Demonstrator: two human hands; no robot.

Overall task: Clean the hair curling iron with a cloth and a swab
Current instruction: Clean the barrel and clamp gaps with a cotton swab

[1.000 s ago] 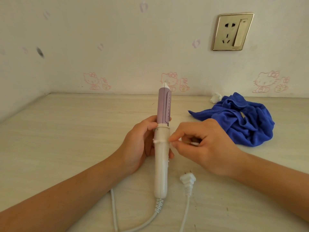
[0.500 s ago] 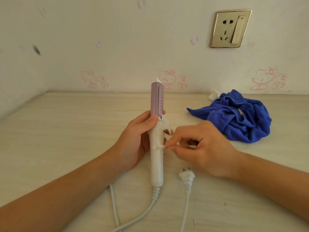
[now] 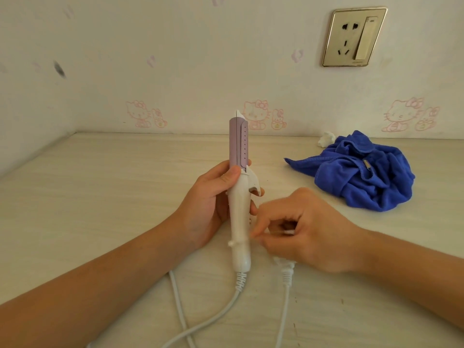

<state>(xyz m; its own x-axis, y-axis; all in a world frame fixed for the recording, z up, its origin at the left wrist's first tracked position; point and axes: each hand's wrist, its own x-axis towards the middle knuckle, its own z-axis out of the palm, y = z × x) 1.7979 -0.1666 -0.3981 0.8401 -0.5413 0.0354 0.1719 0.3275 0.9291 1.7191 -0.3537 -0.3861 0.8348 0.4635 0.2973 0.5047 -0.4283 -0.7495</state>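
Both hands meet at the upright curling iron (image 3: 239, 217), left hand (image 3: 208, 207) gripping.

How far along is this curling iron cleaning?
Probably done: the blue cloth lies crumpled aside on the table. In hand: the left hand holds the curling iron upright while the right hand runs a swab across its lower handle. Possibly left: the purple barrel; I can't tell.

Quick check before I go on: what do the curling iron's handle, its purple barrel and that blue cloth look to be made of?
Curling iron handle: looks like smooth white moulded plastic with a soft sheen. Barrel: matte lilac, probably a coated heating surface; metal or ceramic beneath cannot be told. Its clamp plate shows a row of small dots. Blue cloth: soft, fuzzy fabric, likely microfibre or terry, lying in crumpled folds with a stitched hem.
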